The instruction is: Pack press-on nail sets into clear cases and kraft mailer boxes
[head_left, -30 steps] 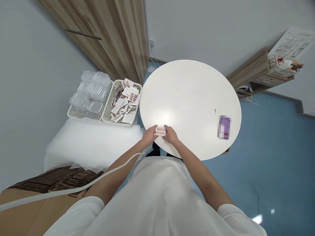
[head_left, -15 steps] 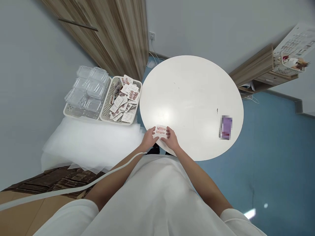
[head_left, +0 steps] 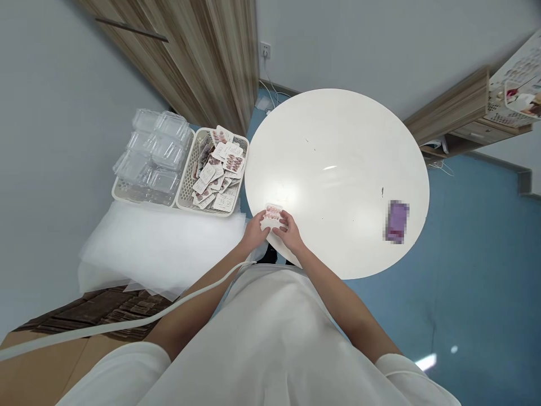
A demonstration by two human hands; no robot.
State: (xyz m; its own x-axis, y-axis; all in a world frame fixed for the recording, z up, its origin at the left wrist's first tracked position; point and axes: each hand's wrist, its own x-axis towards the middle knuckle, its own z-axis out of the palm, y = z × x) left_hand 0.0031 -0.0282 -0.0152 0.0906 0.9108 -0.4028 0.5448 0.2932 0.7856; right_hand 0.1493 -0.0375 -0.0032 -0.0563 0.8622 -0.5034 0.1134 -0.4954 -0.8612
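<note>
A small white card of pink press-on nails (head_left: 273,211), set in two rows, is between my two hands at the near left edge of the round white table (head_left: 338,146). My left hand (head_left: 254,231) grips the card's left side, its thumb at the lower edge. On the opposite side, the curled fingers and thumb of my right hand (head_left: 291,232) hold the card too. To the left, a white perforated basket (head_left: 181,194) is heaped with similar nail cards (head_left: 233,163), some face up and others showing printed backs.
Clear plastic boxes (head_left: 163,144) are piled in another basket at the left. White translucent sheets (head_left: 164,242) lie before the baskets. A pixelated purple object (head_left: 397,221) rests on the table's right. A white cable (head_left: 127,326) crosses over my left forearm.
Both hands have moved slightly forward and left over the table with the card, which now shows its nails at a different tilt. The camera view has shifted a little.
</note>
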